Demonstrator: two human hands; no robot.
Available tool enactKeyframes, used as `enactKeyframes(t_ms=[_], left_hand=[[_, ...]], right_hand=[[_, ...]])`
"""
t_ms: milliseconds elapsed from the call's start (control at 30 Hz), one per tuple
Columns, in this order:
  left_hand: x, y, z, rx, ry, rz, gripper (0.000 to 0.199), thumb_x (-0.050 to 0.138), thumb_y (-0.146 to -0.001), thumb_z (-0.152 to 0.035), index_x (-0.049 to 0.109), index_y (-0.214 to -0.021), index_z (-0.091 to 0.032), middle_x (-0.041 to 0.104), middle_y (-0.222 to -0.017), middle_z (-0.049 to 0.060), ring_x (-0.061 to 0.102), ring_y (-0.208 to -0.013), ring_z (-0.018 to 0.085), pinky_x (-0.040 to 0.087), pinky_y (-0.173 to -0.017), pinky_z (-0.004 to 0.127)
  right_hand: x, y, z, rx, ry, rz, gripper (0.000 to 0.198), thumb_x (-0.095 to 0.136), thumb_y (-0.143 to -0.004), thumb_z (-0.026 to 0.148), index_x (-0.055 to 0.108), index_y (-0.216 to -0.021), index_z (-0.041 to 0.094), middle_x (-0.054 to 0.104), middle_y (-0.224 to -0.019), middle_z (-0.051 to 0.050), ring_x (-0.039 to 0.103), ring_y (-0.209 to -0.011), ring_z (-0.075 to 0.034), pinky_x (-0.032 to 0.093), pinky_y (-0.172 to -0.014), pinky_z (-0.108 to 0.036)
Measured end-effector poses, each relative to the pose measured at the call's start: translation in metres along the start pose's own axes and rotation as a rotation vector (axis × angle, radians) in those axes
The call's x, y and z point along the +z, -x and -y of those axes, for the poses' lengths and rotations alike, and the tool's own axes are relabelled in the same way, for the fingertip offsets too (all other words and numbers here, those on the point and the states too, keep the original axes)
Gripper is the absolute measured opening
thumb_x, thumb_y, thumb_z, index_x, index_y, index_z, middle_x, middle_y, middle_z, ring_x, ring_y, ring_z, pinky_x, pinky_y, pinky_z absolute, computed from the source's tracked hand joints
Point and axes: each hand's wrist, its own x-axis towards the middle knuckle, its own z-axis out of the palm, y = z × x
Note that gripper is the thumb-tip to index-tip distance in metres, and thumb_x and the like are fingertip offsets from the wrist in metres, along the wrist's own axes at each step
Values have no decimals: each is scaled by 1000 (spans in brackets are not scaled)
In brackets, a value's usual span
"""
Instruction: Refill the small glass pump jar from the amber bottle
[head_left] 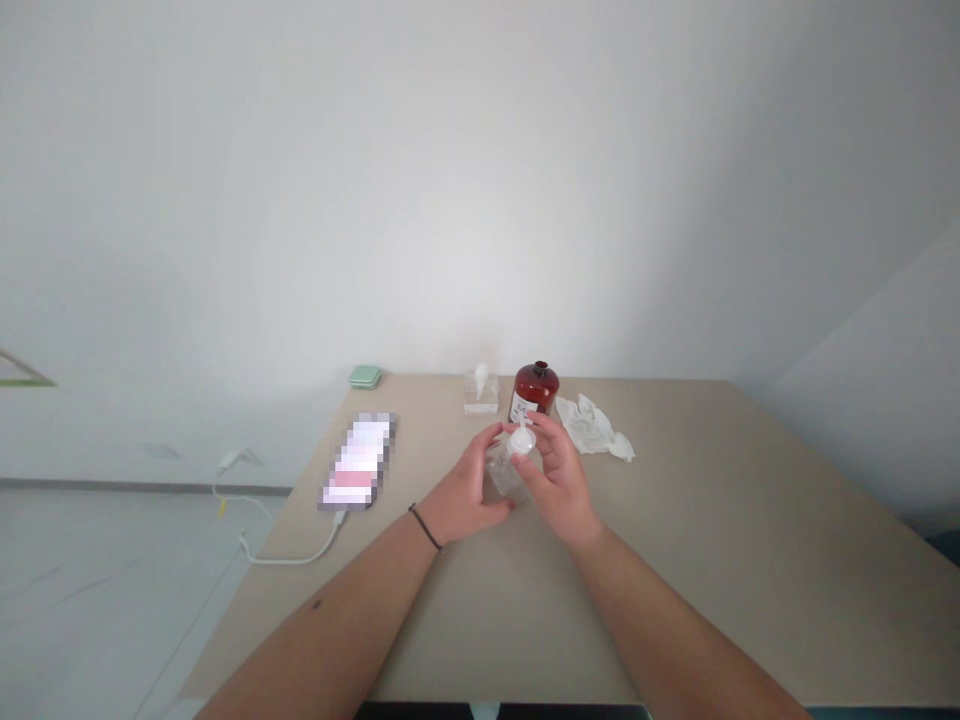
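- Clear bottle (506, 483) sits between both hands above the near-middle part of the desk (690, 520), in front of the brown bottle (538, 388); whether its base touches the desktop is hidden.
- Left hand (466, 497) wraps the bottle's body from the side, thumb low and fingers at the far side.
- Right hand (556, 487) pinches around the white pump top (521, 440), its thumb on the near edge and fingers beyond.
- For steady handling, the left hold is probably best kept firm without squeezing the walls, while the right fingertips work evenly around the collar and avoid pressing the pump down.
- The bottle's long axis runs roughly upright, seemingly leaning a little rightward; its top points up, and the small spout appears aimed toward the wall (465, 200).
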Motion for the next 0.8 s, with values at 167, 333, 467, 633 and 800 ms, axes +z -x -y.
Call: enactKeyframes(t_ms=[167, 333, 467, 633, 800], left_hand=[[1, 1, 2, -27, 13, 6, 95, 70, -72, -14, 14, -149, -25, 32, -153, 15, 37, -139, 35, 32, -118, 51], [3, 3, 9, -49, 52, 16, 97, 71, -73, -17, 12, -150, -25, 26, -155, 16, 36, -140, 35, 32, -116, 56], [4, 3, 13, -41, 45, 4, 98, 72, -73, -17, 13, -151, -22, 26, -155, 18, 36, -141, 35, 31, -116, 57], [4, 4, 16, -19, 31, -2, 98, 73, -74, -18, 13, -151, -23, 27, -154, 18, 37, -140, 35, 32, -116, 56], [4, 4, 17, -4, 37, 0, 97, 73, -75, -19, 13, -151, -24, 27, -154, 17, 38, -139, 34, 33, -115, 56]], right_hand=[[0, -1, 0, -35, -8, -23, 49, 64, -89, 36, 42, -133, 31, 55, -140, -12, 58, -124, -26, 45, -105, -51], [-4, -1, -5, -107, 29, -93, 51, 59, -92, 37, 39, -139, 33, 63, -129, -11, 62, -117, -26, 46, -103, -52], [-13, 1, -3, -226, 235, -160, 36, 53, -95, 34, 54, -131, 34, 69, -120, -8, 63, -115, -27, 44, -105, -52], [-17, -1, 11, -328, 339, -200, 27, 51, -96, 31, 66, -118, 34, 72, -107, -6, 66, -101, -25, 49, -97, -48], [-14, -3, 16, -241, 256, -213, 26, 49, -97, 34, 67, -115, 30, 73, -108, -6, 67, -103, -24, 49, -97, -45]])
